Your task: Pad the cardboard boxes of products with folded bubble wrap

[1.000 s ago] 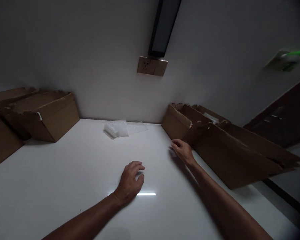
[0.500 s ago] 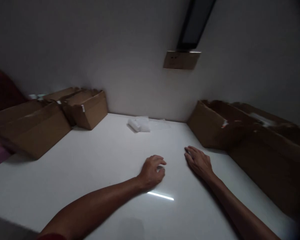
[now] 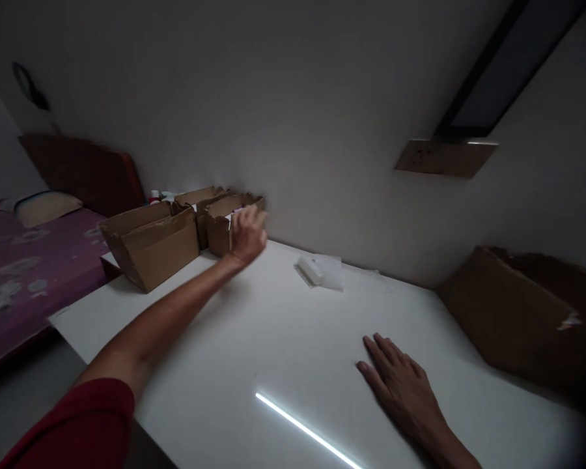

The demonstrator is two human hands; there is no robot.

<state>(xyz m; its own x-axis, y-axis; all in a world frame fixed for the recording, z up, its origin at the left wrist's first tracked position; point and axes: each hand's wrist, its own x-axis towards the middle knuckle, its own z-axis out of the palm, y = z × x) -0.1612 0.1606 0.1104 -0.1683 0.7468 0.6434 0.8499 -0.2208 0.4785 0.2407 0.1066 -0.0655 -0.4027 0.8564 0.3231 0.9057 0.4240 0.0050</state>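
My left hand (image 3: 249, 236) is raised at the front of a small open cardboard box (image 3: 218, 234) by the wall. Its fingers are loosely bent and somewhat blurred, with nothing visible in them, and it hides part of the box. A bit of something purple shows at that box's opening. My right hand (image 3: 403, 384) lies palm down on the white table (image 3: 293, 345), fingers stretched out, holding nothing. Clear plastic packaging (image 3: 320, 270) lies near the wall between the two hands.
Another open cardboard box (image 3: 163, 251) stands at the table's left edge, with one more (image 3: 195, 197) behind it. A large cardboard box (image 3: 508, 312) is at the right. Beyond the left edge is a bed (image 3: 43, 260). A wall socket (image 3: 444, 158) sits below a dark screen (image 3: 508, 71).
The view has turned left, bringing the bed into sight. My left hand has moved from the table's middle up and left to the box. My right hand stays on the table, its fingers now straighter.
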